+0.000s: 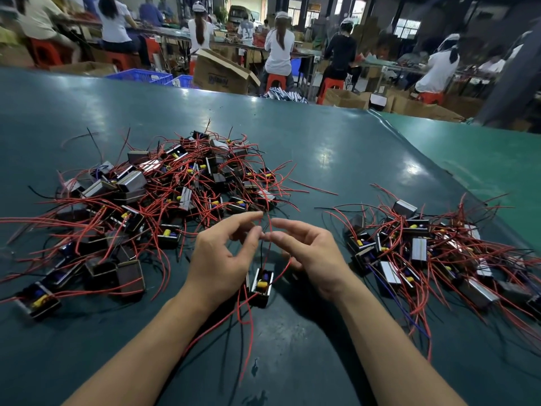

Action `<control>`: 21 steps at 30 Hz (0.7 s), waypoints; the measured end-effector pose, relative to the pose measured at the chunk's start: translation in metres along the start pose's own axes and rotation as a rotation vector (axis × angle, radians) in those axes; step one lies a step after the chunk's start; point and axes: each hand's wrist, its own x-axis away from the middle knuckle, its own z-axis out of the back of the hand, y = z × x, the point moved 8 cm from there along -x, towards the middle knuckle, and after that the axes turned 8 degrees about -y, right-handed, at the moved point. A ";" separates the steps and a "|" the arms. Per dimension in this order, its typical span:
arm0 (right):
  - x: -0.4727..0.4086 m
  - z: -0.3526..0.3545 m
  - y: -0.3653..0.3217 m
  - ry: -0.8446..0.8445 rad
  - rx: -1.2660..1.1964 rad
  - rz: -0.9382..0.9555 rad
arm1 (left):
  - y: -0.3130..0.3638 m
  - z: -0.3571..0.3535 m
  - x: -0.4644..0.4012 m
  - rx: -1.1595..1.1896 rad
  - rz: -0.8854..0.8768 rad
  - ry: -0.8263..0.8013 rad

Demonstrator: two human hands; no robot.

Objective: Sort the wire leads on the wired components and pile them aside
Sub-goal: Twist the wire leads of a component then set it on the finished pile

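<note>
From the head view, the person is working over a dark teal, glossy counter (322,148). The left hand (225,253) and the right hand (307,253) are meeting fingertip to fingertip, each pinching the thin red wire leads (270,230) that are rising from one small black boxed component with a yellow part inside (261,285). That component is hanging or resting just below and between the wrists; I cannot tell whether it is touching the counter. More of its red leads are trailing down toward the near edge.

A large tangled heap of the same wired components (164,194) is lying to the left and ahead, and a smaller heap (424,247) is sitting to the right, well apart from the first, probably the sorted pile.

The leads are looking soft and springy, likely to snag on neighbours, so taking them near the tips and drawing them straight seems sensible. The little boxes are looking light but hard-edged, easy to lift by the body.

As for containers, blue plastic crates (140,76) and an open brown cardboard carton (222,74) are standing beyond the counter; their contents are not showing.
</note>
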 end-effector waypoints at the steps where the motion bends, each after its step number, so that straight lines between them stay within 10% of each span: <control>1: -0.001 -0.003 -0.001 -0.021 -0.012 0.019 | -0.001 -0.001 0.000 0.007 0.011 -0.004; 21: 0.016 0.001 -0.037 0.071 0.172 0.331 | -0.008 -0.009 -0.002 0.228 0.084 -0.031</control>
